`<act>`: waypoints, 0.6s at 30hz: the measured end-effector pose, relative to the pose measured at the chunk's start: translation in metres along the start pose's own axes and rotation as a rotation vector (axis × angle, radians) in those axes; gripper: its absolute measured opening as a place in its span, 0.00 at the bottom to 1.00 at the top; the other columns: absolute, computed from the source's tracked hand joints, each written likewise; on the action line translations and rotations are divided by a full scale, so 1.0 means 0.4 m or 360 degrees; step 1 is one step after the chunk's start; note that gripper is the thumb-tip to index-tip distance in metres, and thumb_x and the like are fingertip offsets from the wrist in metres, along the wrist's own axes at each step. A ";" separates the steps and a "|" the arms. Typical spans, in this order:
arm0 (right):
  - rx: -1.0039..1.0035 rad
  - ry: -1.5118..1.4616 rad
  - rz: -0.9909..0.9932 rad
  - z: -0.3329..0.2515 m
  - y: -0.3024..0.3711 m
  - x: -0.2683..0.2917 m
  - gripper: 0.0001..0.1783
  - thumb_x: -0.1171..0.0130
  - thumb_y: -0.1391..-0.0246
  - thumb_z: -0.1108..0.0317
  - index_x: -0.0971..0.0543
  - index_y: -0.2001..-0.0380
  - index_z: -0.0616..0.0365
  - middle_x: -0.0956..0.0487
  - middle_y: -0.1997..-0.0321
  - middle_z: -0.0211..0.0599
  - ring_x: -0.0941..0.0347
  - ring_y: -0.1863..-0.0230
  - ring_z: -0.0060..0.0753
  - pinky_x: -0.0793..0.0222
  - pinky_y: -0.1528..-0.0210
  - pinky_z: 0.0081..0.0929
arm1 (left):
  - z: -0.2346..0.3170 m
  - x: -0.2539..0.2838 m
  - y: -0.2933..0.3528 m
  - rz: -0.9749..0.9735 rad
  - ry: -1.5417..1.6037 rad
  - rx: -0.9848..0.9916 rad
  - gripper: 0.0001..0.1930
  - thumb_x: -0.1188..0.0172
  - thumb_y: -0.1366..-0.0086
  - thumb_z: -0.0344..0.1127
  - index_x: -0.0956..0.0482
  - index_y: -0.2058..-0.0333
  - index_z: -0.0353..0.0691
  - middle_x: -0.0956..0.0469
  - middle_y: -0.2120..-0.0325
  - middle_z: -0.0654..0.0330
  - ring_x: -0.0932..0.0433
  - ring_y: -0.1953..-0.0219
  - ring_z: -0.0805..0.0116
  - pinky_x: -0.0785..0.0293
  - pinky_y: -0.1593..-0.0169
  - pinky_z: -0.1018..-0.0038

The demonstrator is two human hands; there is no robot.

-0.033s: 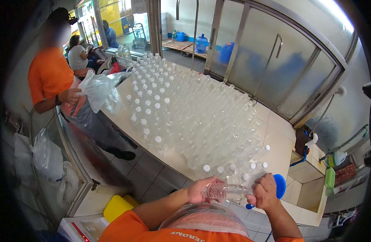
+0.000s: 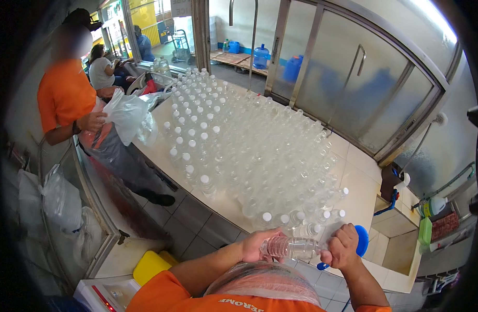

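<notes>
A clear plastic bottle lies on its side between my hands, close to the counter's near edge. My left hand is wrapped around its base end. At the neck end, the fingers of my right hand are closed on it; whether a cap is under them is hidden. Just beyond stand several bottles with white caps, and behind them a dense block of clear bottles covers much of the counter. More white-capped bottles fill the left side. A blue basin shows behind my right hand.
A co-worker in an orange shirt stands at the left, holding a clear plastic bag. The pale tiled counter has a recessed sink at right. A yellow container sits low at left. Frosted sliding doors stand behind.
</notes>
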State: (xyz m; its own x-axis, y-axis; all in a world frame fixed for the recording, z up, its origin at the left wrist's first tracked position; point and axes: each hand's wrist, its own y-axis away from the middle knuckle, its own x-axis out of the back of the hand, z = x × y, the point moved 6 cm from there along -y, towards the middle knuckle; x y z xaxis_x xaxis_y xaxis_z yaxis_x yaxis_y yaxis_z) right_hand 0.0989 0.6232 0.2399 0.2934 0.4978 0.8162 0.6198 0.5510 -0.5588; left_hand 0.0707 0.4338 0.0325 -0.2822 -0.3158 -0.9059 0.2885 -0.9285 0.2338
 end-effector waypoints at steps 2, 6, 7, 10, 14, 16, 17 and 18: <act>-0.0070 -0.0023 0.0050 0.017 0.028 -0.030 0.20 0.45 0.34 0.56 0.28 0.76 0.57 0.29 0.77 0.45 0.34 0.78 0.50 0.42 0.73 0.51 | 0.039 -0.031 0.038 0.0158 -0.0128 -0.0158 0.25 0.52 0.21 0.56 0.20 0.48 0.39 0.14 0.61 0.53 0.13 0.64 0.58 0.19 0.69 0.67; -0.1076 -0.0537 0.0047 0.076 0.112 -0.192 0.21 0.53 0.30 0.54 0.31 0.75 0.56 0.35 0.82 0.40 0.38 0.82 0.41 0.47 0.77 0.39 | 0.138 -0.146 0.164 0.0928 -0.1712 -0.1257 0.17 0.36 0.28 0.45 0.19 0.55 0.34 0.15 0.63 0.51 0.13 0.64 0.61 0.18 0.65 0.65; -0.1564 -0.0790 -0.0032 0.092 0.150 -0.245 0.22 0.55 0.29 0.52 0.32 0.73 0.56 0.36 0.83 0.37 0.40 0.83 0.38 0.48 0.79 0.35 | 0.144 -0.184 0.185 0.0874 -0.2022 -0.1435 0.17 0.33 0.31 0.42 0.19 0.55 0.33 0.16 0.63 0.51 0.14 0.64 0.61 0.18 0.64 0.65; -0.2911 -0.1820 -0.0773 0.039 0.239 -0.353 0.24 0.52 0.30 0.44 0.25 0.63 0.55 0.32 0.83 0.32 0.43 0.87 0.25 0.57 0.86 0.30 | 0.159 -0.247 0.226 0.0618 -0.2797 -0.1841 0.18 0.27 0.37 0.38 0.19 0.56 0.31 0.16 0.62 0.51 0.14 0.64 0.62 0.18 0.63 0.65; -0.2597 -0.1356 -0.0535 0.064 0.146 -0.277 0.25 0.51 0.28 0.49 0.28 0.73 0.57 0.34 0.81 0.34 0.38 0.82 0.35 0.42 0.78 0.37 | 0.192 -0.192 0.236 0.0753 -0.2436 -0.1647 0.19 0.27 0.37 0.39 0.19 0.55 0.31 0.17 0.60 0.49 0.14 0.64 0.62 0.17 0.63 0.65; -0.1388 -0.0834 -0.0125 0.083 0.006 -0.203 0.25 0.51 0.28 0.54 0.29 0.77 0.59 0.33 0.80 0.39 0.36 0.81 0.42 0.42 0.77 0.40 | 0.195 -0.119 0.219 0.0833 -0.1484 -0.1258 0.19 0.29 0.36 0.39 0.20 0.54 0.30 0.17 0.60 0.47 0.14 0.64 0.60 0.16 0.62 0.65; -0.0768 -0.0565 0.0060 0.054 -0.042 -0.171 0.25 0.51 0.28 0.56 0.29 0.78 0.60 0.33 0.80 0.42 0.36 0.80 0.45 0.42 0.76 0.42 | 0.174 -0.082 0.201 0.0785 -0.0774 -0.0965 0.18 0.30 0.35 0.39 0.20 0.54 0.30 0.17 0.60 0.47 0.14 0.64 0.61 0.17 0.62 0.66; -0.0516 -0.0342 0.0082 0.043 -0.058 -0.162 0.22 0.52 0.29 0.63 0.30 0.79 0.62 0.35 0.80 0.48 0.36 0.79 0.54 0.42 0.74 0.45 | 0.138 -0.062 0.189 0.0739 -0.0074 -0.0692 0.18 0.32 0.33 0.40 0.20 0.54 0.30 0.16 0.61 0.48 0.14 0.65 0.61 0.17 0.63 0.66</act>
State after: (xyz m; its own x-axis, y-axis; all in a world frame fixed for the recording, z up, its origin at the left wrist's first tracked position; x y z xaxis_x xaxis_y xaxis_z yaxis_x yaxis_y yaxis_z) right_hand 0.0530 0.5898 0.1975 0.1925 0.6672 0.7196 0.8161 0.2984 -0.4949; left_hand 0.0490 0.3605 0.0920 -0.0750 -0.6834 -0.7262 0.7327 -0.5317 0.4248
